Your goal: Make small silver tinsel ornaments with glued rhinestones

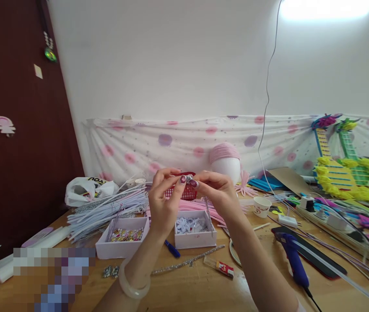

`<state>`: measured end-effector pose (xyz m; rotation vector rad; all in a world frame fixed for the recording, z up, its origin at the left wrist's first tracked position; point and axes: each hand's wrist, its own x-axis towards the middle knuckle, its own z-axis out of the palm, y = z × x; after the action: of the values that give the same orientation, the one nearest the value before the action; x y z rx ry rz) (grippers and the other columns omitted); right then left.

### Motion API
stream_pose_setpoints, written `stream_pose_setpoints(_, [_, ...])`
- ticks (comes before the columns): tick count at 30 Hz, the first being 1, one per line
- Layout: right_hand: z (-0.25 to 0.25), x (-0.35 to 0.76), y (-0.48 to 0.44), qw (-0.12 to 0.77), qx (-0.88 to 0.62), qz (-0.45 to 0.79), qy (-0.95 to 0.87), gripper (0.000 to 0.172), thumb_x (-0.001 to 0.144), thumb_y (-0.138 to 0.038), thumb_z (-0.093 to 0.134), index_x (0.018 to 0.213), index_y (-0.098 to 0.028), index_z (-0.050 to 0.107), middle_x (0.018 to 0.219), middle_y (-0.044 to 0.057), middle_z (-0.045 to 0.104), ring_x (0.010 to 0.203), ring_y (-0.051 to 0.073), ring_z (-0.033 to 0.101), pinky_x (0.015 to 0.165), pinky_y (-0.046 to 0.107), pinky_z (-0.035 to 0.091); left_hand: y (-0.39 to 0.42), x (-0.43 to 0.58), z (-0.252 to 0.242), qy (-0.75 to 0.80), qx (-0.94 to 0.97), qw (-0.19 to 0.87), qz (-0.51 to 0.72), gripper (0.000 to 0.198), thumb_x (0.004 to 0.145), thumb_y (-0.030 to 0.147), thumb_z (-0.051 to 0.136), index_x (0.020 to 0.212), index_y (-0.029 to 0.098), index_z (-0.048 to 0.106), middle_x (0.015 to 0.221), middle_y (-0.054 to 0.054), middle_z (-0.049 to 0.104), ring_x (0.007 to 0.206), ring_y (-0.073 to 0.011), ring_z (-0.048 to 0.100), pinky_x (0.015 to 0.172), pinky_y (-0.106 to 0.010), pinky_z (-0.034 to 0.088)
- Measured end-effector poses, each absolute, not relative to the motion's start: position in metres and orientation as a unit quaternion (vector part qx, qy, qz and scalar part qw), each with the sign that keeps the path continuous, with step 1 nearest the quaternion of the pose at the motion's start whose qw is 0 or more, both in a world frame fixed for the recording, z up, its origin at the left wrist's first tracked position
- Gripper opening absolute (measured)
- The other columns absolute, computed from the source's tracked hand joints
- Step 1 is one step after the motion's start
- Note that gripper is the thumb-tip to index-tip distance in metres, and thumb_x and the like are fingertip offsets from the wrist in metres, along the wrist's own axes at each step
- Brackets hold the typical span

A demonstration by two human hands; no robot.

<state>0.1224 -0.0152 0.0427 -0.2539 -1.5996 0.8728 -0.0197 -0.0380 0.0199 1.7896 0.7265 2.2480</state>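
Observation:
Both my hands are raised above the wooden table (204,286), fingertips meeting. My left hand (164,200) and my right hand (217,193) pinch a small silvery sparkly ornament (189,178) between thumbs and forefingers. A thin silvery stem hangs down from it near my right palm. A pale bangle (133,284) sits on my left wrist. Below the hands stand two white boxes: the left box (122,242) holds coloured gems, the right box (195,234) holds white and silver flower shapes.
Bundles of silvery-lilac pipe cleaners (106,212) and pink ones lie behind the boxes, with a red basket (184,193). A blue glue gun (291,258), paper cup (261,206), glue tube (220,266), rhinestone strip (187,261) and foam head (226,162) lie around. Yellow-green pipe-cleaner crafts (347,173) fill the right.

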Motion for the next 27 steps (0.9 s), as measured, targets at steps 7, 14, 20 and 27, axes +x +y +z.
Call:
stream_pose_setpoints(7, [0.05, 0.144, -0.017, 0.447, -0.127, 0.281, -0.84, 0.009, 0.08, -0.022, 0.071, 0.073, -0.017, 0.075, 0.071, 0.003, 0.073, 0.068, 0.015, 0.062, 0.065, 0.027, 0.048, -0.05, -0.055, 0.043, 0.275, 0.789, 0.118, 0.537, 0.012, 0.089, 0.024, 0.063, 0.079, 0.019, 0.067, 0.099, -0.005, 0.062, 0.099, -0.0195, 0.059, 0.092, -0.032, 0.044])
stream_pose_setpoints(14, [0.052, 0.148, -0.013, 0.337, -0.147, 0.261, -0.893, 0.011, 0.082, -0.02, 0.067, 0.076, -0.015, 0.073, 0.071, 0.002, 0.071, 0.066, 0.013, 0.061, 0.064, 0.025, 0.048, -0.051, -0.061, 0.047, 0.317, 0.872, 0.099, 0.359, 0.017, 0.093, 0.028, 0.054, 0.08, 0.019, 0.059, 0.094, -0.005, 0.064, 0.092, -0.0203, 0.058, 0.086, -0.032, 0.044])
stream_pose_setpoints(20, [0.052, 0.155, -0.003, 0.261, -0.132, 0.284, -0.913, 0.01, 0.083, -0.022, 0.069, 0.081, -0.015, 0.076, 0.077, 0.003, 0.074, 0.07, 0.015, 0.065, 0.067, 0.026, 0.051, -0.047, -0.063, 0.047, 0.309, 0.886, 0.173, 0.299, 0.012, 0.087, 0.028, 0.063, 0.079, 0.019, 0.064, 0.082, -0.001, 0.067, 0.08, -0.0169, 0.059, 0.075, -0.027, 0.044])
stream_pose_setpoints(27, [0.047, 0.151, -0.001, 0.179, -0.11, 0.287, -0.935, 0.011, 0.083, -0.018, 0.068, 0.082, -0.015, 0.078, 0.078, 0.005, 0.076, 0.07, 0.015, 0.067, 0.067, 0.025, 0.053, -0.04, -0.059, 0.039, 0.313, 0.881, 0.254, 0.247, 0.018, 0.078, 0.026, 0.075, 0.065, 0.017, 0.067, 0.076, -0.001, 0.07, 0.076, -0.0159, 0.063, 0.07, -0.025, 0.046])
